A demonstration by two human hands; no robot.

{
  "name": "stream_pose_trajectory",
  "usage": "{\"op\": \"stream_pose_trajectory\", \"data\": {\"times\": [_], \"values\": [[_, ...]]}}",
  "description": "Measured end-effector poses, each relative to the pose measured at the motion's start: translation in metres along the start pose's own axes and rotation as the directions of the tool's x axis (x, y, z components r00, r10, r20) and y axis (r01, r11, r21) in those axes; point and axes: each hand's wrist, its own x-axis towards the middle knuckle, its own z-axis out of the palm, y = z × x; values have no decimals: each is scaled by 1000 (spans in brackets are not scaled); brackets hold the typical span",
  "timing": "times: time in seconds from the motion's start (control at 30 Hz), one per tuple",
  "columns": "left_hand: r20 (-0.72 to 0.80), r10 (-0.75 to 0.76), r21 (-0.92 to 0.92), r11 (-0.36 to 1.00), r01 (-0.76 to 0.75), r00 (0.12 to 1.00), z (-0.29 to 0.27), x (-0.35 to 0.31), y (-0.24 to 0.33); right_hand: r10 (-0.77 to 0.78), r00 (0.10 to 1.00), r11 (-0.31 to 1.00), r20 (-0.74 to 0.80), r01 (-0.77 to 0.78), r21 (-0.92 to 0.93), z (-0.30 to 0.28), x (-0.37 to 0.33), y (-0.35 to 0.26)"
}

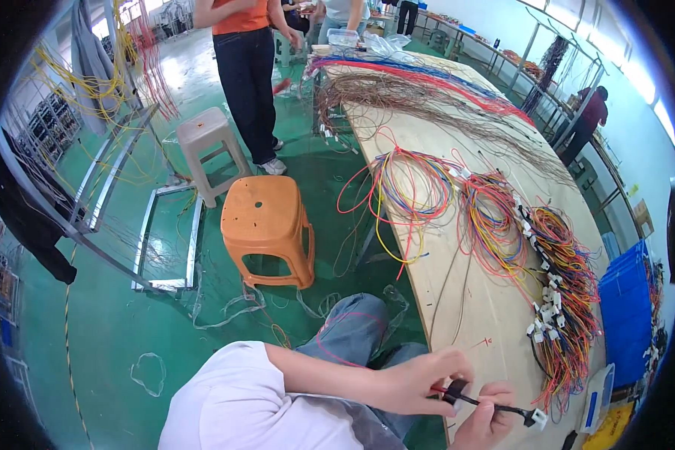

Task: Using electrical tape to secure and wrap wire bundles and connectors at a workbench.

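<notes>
Over the near edge of the wooden table (465, 307), my left hand (416, 382) is closed around a thin wire bundle (510, 409). A small black piece (455, 390), perhaps a roll of tape, sits at its fingertips. My right hand (481, 426) pinches the same bundle a little further along, where it is wrapped in black. A white plug connector (536, 418) is on the bundle's free end, beyond my right fingers. Red wire shows near my left fingers, and a pink wire (330, 352) crosses my left forearm and knee.
Coiled coloured wires (416, 184) and a pile of harnesses with white connectors (566, 300) lie along the table. Long brown wires (397, 97) spread further back. A blue bin (626, 315) stands at right. An orange stool (261, 217) and a person in orange (244, 82) are ahead.
</notes>
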Motion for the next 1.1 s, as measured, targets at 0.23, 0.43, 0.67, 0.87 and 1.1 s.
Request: {"op": "stream_pose_trajectory", "data": {"times": [0.23, 0.43, 0.67, 0.87, 1.1], "values": [[200, -410, -567, 692, 447, 890, 1, 9, -7, -108, 994, 994, 18, 108, -13, 6, 2, 5], [66, -415, -790, 534, 302, 907, -15, 5, -1, -54, 998, 977, -42, 62, 206, -2, 2, 6], [27, -254, -448, 862, 238, 967, 4, 0, -11, 2, 994, 990, -109, 14, 143, -5, 7, 11], [-56, -228, -432, 883, 182, 972, 3, 0, -28, 92, 995, 993, 42, -89, -73, 15, 9, 3], [111, -353, -249, 895, 370, 929, -2, 5, -23, 24, 1000, 1000, 3, -24, 4, 13, 2, 36]]}}
